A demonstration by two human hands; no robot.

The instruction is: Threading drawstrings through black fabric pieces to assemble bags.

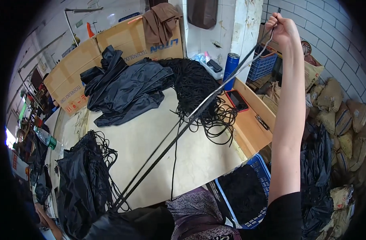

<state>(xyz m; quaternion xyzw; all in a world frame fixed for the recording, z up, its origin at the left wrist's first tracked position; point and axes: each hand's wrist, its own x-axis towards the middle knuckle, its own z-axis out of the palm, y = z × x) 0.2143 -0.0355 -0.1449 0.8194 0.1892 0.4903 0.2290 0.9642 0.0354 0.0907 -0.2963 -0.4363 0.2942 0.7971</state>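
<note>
Right hand: [282, 25] raised high above the table [151, 140], clenched on the black cords [199, 110].
Black cords: stretched taut from the fist down across the table to its near left edge.
Left hand: not seen.
Cord pile: [195, 86] heaped at the table's far side, beside black fabric [123, 88].

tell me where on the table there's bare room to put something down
The biggest bare patch of the table lies mid-top, between the folded black fabric at the back, the black bundle on the left and the cord pile. The taut cords held by the right hand cross it. The wooden ledge by the phone is narrow and crowded.
</note>
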